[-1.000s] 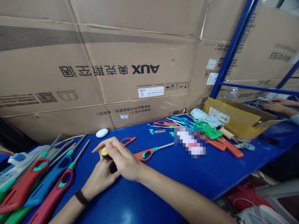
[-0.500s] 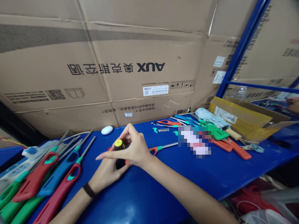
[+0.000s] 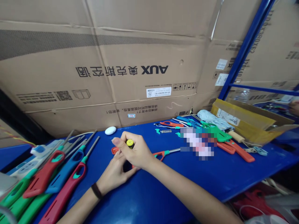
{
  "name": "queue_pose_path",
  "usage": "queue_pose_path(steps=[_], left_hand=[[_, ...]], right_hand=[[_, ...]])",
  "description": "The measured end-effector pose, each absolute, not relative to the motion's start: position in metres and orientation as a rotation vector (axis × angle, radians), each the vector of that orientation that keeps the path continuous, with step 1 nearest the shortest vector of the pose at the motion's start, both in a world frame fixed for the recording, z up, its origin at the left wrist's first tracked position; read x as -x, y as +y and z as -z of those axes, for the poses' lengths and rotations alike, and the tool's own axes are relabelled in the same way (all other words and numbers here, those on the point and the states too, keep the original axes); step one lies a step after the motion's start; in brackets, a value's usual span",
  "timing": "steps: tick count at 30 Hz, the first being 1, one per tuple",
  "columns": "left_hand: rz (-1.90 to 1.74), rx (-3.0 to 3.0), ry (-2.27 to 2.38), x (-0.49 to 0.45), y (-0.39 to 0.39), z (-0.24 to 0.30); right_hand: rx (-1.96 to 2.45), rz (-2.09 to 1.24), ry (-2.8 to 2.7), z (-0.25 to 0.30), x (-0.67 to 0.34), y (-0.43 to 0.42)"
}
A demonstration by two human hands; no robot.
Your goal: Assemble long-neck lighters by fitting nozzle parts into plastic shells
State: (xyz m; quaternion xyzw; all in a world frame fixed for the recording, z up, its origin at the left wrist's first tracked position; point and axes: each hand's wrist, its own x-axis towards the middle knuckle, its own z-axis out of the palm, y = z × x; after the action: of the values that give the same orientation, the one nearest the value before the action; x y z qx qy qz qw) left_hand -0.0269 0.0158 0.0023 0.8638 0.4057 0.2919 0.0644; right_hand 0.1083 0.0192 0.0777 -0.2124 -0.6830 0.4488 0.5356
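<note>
Head view: R hand [image 3: 137, 154] — clenched, fingers and thumb closed over a black grip [image 3: 127, 166] w/ yellow end cap, over the blue surface [image 3: 149, 186]. L hand [image 3: 114, 175], dark wristband [image 3: 96, 190] on wrist, curled below R hand beside lower end of grip; contact mostly hidden, can't tell if it's gripping. Orange-red plastic piece [image 3: 114, 150] just past R fingertips; orange lighter shell w/ steel rod [image 3: 161, 154] touching-close on R side of hands. Left of hands: long utility lighters [image 3: 63, 199] in red, blue, green, laid side by side, rods toward carton; white power strip [image 3: 44, 150] beside them. White oval object [image 3: 110, 130] near carton foot. Far side: red-handled tools [image 3: 170, 123], green plastic part [image 3: 216, 132], orange parts [image 3: 238, 151], pixelated patch [image 3: 197, 143] — contents can't be told. Yellow-taped cardboard box [image 3: 243, 118] at R end. AUX carton [image 3: 140, 46] upright behind surface, blue steel rack post [image 3: 245, 49] at R. Co-worker's hand [image 3: 294, 108] at far R edge, apart.
</note>
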Motion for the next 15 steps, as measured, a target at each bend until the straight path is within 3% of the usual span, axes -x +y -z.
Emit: queue_pose_path(steps=[5, 15], left_hand=[[-0.855, -2.602, 1.240, 0.030, 0.017, -0.001], [-0.801, -2.531, 1.266, 0.025, 0.015, -0.008]], right_hand=[[0.341, -1.228, -1.746, -0.076, -0.111, 0.020], [0.646, -0.570, -1.896, -0.091, -0.138, 0.023]])
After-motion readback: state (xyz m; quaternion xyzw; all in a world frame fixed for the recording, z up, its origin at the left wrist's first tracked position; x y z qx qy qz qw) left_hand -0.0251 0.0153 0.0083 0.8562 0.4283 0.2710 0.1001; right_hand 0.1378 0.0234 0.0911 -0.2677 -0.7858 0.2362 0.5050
